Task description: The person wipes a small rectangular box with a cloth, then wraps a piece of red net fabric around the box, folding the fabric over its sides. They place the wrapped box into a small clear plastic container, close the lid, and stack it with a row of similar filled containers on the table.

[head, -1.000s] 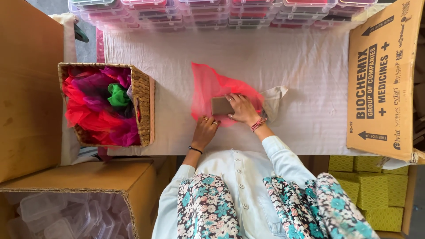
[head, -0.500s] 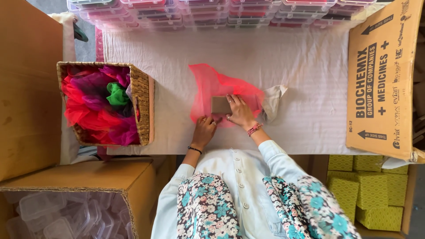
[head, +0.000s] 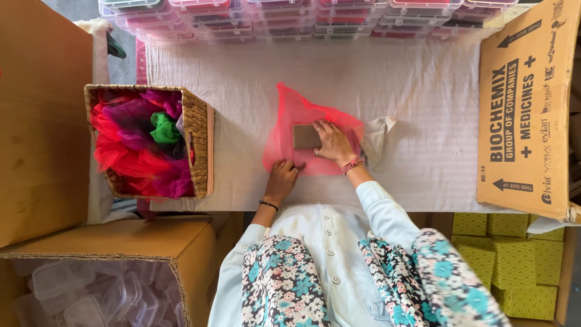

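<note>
A sheer red net cloth [head: 296, 121] lies spread on the white table cover [head: 242, 103]. A small brown rectangular block [head: 304, 137] sits on the cloth. My right hand [head: 331, 143] rests on the block's right side, fingers pressing it down. My left hand [head: 282, 178] presses flat on the cloth's near edge, just below the block. A crumpled piece of pale paper [head: 376, 137] lies to the right of the cloth, partly behind my right hand.
A wicker basket [head: 200, 145] full of red, purple and green net cloths stands at the left. Stacked clear lidded boxes [head: 290, 18] line the far edge. Cardboard boxes [head: 526, 103] flank the table; one at lower left holds clear plastic containers [head: 78, 297]. Yellow boxes [head: 514, 254] sit lower right.
The red cloth has been spread wider and flatter. My left hand slid a little along its near edge; my right hand stays on the block.
</note>
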